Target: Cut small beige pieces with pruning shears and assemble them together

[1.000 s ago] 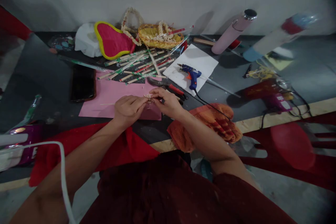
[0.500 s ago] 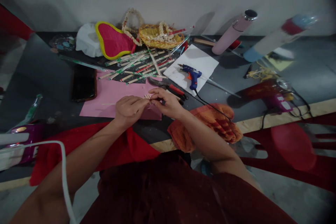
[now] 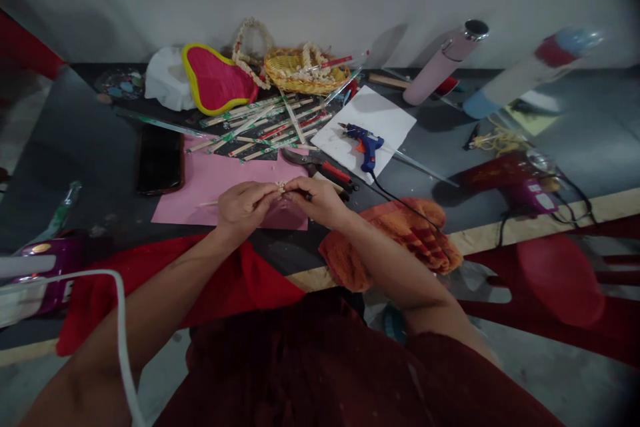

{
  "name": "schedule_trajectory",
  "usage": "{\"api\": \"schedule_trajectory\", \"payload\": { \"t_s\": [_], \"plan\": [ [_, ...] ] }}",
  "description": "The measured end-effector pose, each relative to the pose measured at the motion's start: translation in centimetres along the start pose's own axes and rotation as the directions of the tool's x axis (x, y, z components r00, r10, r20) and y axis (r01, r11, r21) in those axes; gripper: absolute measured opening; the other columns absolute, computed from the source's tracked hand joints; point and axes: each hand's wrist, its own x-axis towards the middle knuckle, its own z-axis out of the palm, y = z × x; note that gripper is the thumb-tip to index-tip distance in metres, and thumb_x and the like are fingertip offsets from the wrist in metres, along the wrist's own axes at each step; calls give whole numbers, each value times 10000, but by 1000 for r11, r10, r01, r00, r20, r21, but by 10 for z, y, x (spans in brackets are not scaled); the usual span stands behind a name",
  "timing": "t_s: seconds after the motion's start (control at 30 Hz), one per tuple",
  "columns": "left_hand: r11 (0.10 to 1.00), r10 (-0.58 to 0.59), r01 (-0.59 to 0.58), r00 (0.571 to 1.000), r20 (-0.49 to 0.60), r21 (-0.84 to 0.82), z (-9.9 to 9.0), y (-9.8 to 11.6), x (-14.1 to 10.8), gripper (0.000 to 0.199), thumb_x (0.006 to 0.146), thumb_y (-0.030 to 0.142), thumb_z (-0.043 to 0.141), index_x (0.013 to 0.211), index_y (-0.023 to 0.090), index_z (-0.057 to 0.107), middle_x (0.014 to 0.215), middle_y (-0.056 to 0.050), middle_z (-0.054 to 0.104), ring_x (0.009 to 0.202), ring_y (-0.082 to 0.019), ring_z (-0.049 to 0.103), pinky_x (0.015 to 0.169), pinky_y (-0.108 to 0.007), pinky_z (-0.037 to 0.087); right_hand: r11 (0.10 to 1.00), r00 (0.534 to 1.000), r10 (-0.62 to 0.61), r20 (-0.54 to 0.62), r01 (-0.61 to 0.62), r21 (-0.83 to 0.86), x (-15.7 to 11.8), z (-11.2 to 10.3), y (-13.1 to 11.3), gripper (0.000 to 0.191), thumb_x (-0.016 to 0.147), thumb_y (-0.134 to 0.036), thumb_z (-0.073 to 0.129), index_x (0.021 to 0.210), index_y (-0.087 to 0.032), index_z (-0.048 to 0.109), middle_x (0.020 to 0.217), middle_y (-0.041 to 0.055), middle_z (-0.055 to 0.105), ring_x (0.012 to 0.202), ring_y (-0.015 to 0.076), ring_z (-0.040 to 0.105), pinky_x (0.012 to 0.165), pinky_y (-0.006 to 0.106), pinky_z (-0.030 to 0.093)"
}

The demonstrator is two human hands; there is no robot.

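Over a pink sheet [image 3: 200,170], my left hand [image 3: 243,205] and my right hand [image 3: 317,199] meet with their fingertips pinched together. Between them is a small cream-coloured piece [image 3: 281,187] that looks built of short bits; the fingers cover most of it. Both hands are closed on it. A thin pale stick [image 3: 209,203] pokes out to the left of my left hand. Just beyond my right hand lie pruning shears [image 3: 333,170] with red handles. Several paper-wrapped chopsticks [image 3: 270,127] are heaped behind the sheet.
A blue glue gun [image 3: 369,147] rests on white paper [image 3: 393,117] to the right, its cord running past an orange towel [image 3: 400,233]. A phone [image 3: 160,159] lies left. Along the wall stand a wicker basket [image 3: 285,73] and a pink flask [image 3: 440,67].
My left hand has turned slightly and its fingers have shifted on the small cream piece. My right fingers have closed in lower around it. The surrounding things stay put.
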Motion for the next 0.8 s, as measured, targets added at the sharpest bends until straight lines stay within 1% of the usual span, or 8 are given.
{"api": "schedule_trajectory", "payload": {
  "t_s": [0.2,0.37,0.5,0.7,0.8],
  "plan": [
    [1000,6,-5,1000,21,-18,-1,0,1,283,891,387,493,923,221,719,893,-31,748,816,-148,681,761,-247,508,1000,1000,8,8,-8,18,0,1,0,152,872,-262,526,937,-176,633,852,25,678,740,110,615,684,221,468],
    [999,40,-39,999,2,-23,2,-3,1,259,884,372,510,925,229,722,893,-23,749,807,-143,684,743,-241,510,999,1000,13,4,-13,40,0,3,2,155,876,-258,517,939,-175,632,858,24,674,750,112,615,700,224,470],
    [999,50,-50,999,8,-10,2,-3,1,262,886,369,505,926,227,722,868,-22,749,783,-140,681,722,-239,506,998,999,40,22,-42,54,0,3,2,162,883,-267,504,939,-179,629,860,25,673,750,114,612,703,231,472],
    [998,67,-67,998,1,0,0,-2,0,236,881,342,519,929,233,723,882,-25,749,797,-145,683,727,-243,506,994,999,-2,34,-2,105,0,0,-2,183,876,-300,514,946,-165,615,822,19,647,684,98,574,646,216,454],
    [997,72,-72,997,5,31,2,-3,-1,214,872,332,529,929,255,721,877,-15,748,797,-153,681,732,-261,505,996,1000,5,25,-7,94,0,0,-3,196,892,-315,485,901,-163,608,779,11,620,651,92,538,624,212,435]
  ]
}}
